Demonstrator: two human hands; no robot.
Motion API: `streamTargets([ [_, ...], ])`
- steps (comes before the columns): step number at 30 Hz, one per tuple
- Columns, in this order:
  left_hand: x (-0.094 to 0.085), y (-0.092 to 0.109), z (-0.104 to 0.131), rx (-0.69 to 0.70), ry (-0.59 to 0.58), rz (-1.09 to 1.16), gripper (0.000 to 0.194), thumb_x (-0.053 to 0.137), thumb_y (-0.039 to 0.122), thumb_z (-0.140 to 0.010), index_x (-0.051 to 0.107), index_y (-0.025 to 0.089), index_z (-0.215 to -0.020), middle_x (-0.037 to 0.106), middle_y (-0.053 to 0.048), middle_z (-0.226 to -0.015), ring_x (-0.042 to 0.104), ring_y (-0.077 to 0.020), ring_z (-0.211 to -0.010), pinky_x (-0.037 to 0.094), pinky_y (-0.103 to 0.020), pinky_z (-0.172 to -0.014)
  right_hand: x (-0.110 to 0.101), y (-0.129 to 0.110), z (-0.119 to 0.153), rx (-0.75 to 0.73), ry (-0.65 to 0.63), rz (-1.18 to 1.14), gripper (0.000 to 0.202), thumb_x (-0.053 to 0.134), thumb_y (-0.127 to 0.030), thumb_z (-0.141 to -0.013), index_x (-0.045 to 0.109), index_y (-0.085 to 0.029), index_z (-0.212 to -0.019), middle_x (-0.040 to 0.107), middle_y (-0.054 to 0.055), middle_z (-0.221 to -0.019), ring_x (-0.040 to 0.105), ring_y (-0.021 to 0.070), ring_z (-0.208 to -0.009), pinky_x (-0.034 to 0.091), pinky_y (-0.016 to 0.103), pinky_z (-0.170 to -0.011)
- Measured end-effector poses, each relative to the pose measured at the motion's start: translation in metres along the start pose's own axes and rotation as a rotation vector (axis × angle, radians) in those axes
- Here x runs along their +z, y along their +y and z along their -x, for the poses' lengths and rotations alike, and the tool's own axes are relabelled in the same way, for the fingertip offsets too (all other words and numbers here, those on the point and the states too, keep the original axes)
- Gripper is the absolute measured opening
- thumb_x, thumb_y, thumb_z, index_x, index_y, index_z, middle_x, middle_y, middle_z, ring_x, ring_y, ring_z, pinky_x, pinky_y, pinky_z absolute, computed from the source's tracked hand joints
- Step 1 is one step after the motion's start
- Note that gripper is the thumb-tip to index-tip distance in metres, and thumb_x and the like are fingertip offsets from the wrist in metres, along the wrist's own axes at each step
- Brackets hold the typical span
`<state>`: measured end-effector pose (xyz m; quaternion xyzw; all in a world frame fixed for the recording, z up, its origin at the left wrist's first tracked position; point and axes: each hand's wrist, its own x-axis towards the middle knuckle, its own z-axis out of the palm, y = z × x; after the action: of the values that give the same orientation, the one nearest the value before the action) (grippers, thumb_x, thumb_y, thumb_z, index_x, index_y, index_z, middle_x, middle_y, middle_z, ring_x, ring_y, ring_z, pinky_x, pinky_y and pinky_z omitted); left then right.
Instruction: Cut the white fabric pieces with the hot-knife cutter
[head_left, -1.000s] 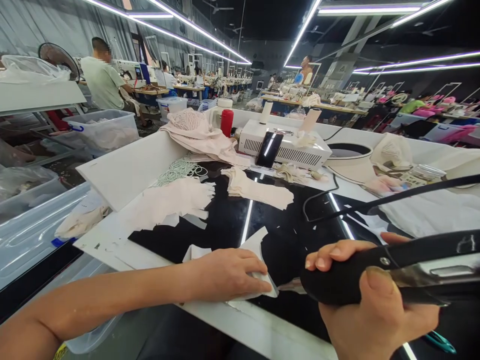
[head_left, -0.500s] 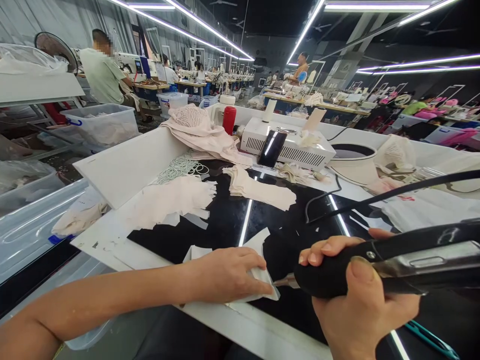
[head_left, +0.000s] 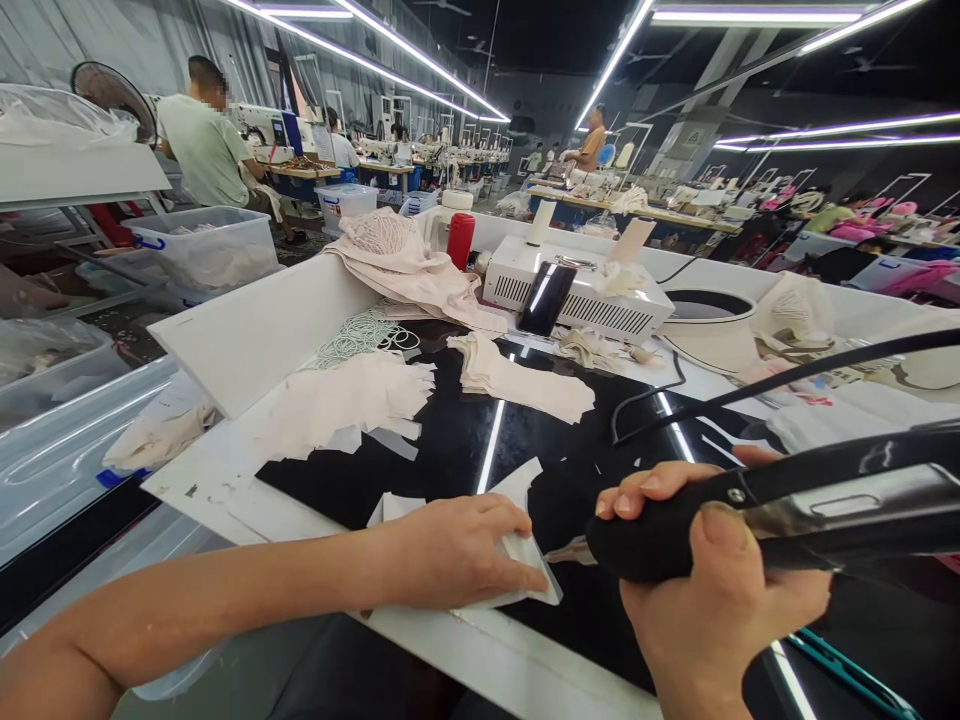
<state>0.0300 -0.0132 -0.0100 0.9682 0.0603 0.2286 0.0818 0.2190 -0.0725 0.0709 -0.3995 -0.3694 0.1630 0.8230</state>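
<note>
At the front of the glossy black tabletop (head_left: 592, 450), my left hand (head_left: 465, 550) grips a folded white fabric piece (head_left: 523, 485) near its right edge. My right hand (head_left: 720, 590) is wrapped round a black handheld tool (head_left: 652, 530) with a metal side plate. Its pointed metal tip (head_left: 571, 552) lies at the fabric's right edge, close to my left fingertips; whether it touches cannot be made out. Beyond my hands are a stack of cream fabric strips (head_left: 525, 380) and a wider pile of cream pieces (head_left: 345, 402).
A white box (head_left: 577, 290) with a phone (head_left: 547, 298) leaning on it stands at the back, beside a red bottle (head_left: 460, 241). A black cable (head_left: 787, 378) arches at the right. A teal tool (head_left: 847, 670) lies lower right. People sit and stand at machines farther off.
The black tool and my right hand have shifted very slightly left. My left hand still holds the fabric in nearly the same place.
</note>
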Motion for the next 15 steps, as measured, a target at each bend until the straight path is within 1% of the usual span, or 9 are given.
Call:
streamTargets([
  [3, 0.0003, 0.0003, 0.0003, -0.007, -0.012, 0.005, 0.027, 0.064, 0.026, -0.115, 0.082, 0.031, -0.135, 0.067, -0.016, -0.140, 0.070, -0.0255, -0.124, 0.063, -0.033, -0.104, -0.0021, -0.0017, 0.0016, -0.015, 0.007, 0.021, 0.048, 0.088, -0.033, -0.075, 0.064, -0.025, -0.115, 0.072, -0.007, -0.068, 0.058, 0.0187, -0.047, 0.060, 0.034, -0.043],
  [8, 0.0014, 0.0002, 0.0008, -0.019, -0.011, 0.005, 0.027, 0.064, 0.027, -0.115, 0.082, 0.032, -0.135, 0.067, -0.015, -0.139, 0.070, -0.0252, -0.124, 0.063, -0.031, -0.100, -0.0038, -0.0064, 0.0028, -0.002, 0.025, 0.027, 0.047, 0.086, -0.031, -0.071, 0.064, -0.026, -0.112, 0.071, -0.008, -0.066, 0.057, 0.0190, -0.047, 0.059, 0.034, -0.041],
  [12, 0.0009, 0.0007, 0.0009, -0.018, 0.003, 0.006, 0.028, 0.061, 0.029, -0.117, 0.082, 0.033, -0.134, 0.068, -0.015, -0.137, 0.070, -0.0242, -0.121, 0.064, -0.030, -0.097, -0.0051, -0.0067, 0.0055, -0.008, 0.013, 0.023, 0.046, 0.087, -0.031, -0.074, 0.063, -0.025, -0.113, 0.071, -0.007, -0.067, 0.058, 0.0186, -0.046, 0.060, 0.034, -0.041],
  [15, 0.0006, 0.0012, 0.0004, -0.023, -0.006, 0.007, 0.029, 0.059, 0.029, -0.118, 0.082, 0.033, -0.134, 0.068, -0.015, -0.136, 0.071, -0.0241, -0.118, 0.064, -0.031, -0.096, -0.0057, -0.0057, 0.0075, -0.003, 0.008, 0.026, 0.044, 0.087, -0.028, -0.076, 0.064, -0.024, -0.114, 0.072, -0.007, -0.068, 0.059, 0.0184, -0.047, 0.061, 0.034, -0.043],
])
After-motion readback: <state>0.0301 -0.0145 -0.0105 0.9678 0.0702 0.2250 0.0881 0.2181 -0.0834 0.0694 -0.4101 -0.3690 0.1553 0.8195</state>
